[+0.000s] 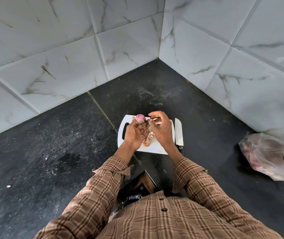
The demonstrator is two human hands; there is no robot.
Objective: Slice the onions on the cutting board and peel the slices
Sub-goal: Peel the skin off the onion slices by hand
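Onion point(140, 118) over white cutting board point(156, 147), black speckled counter point(51, 144), marble-tiled corner point(160, 40).

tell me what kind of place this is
Probably a kitchen counter corner: a dark stone countertop meets marble-look wall tiles, with a white cutting board, a knife and an onion in use.

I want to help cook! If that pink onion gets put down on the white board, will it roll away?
Probably a bit. The onion looks round and smooth, so it could roll on the flat board. It sits on the left hand's fingertips, so it seems light. Its peeled surface may be slippery. The knife lies beside the board.
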